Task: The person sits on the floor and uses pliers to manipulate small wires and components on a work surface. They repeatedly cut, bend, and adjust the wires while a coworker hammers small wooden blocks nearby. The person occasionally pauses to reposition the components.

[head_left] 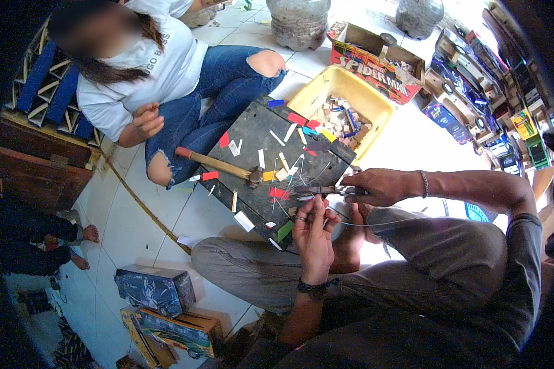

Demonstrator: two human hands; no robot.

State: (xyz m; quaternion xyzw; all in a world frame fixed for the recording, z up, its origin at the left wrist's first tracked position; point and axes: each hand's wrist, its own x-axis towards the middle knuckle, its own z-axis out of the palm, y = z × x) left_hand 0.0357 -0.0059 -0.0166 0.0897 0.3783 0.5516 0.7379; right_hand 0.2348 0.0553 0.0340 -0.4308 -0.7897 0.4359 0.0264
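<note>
My right hand grips a pair of pliers, their jaws pointing left over a dark work board. Just below the jaws, my left hand is closed in a pinch on a thin wire, which trails off to the right above my knee. A small pale piece shows near those fingertips, too small to name. On the board lie a hammer with a wooden, red-ended handle, several cut wire lengths and scattered coloured scraps, among them a red one and a green one.
A yellow tub of small wooden blocks touches the board's far right side. Behind it stands a printed cardboard box. Toy trucks line the right; boxy toy vehicles sit lower left. Another person sits opposite.
</note>
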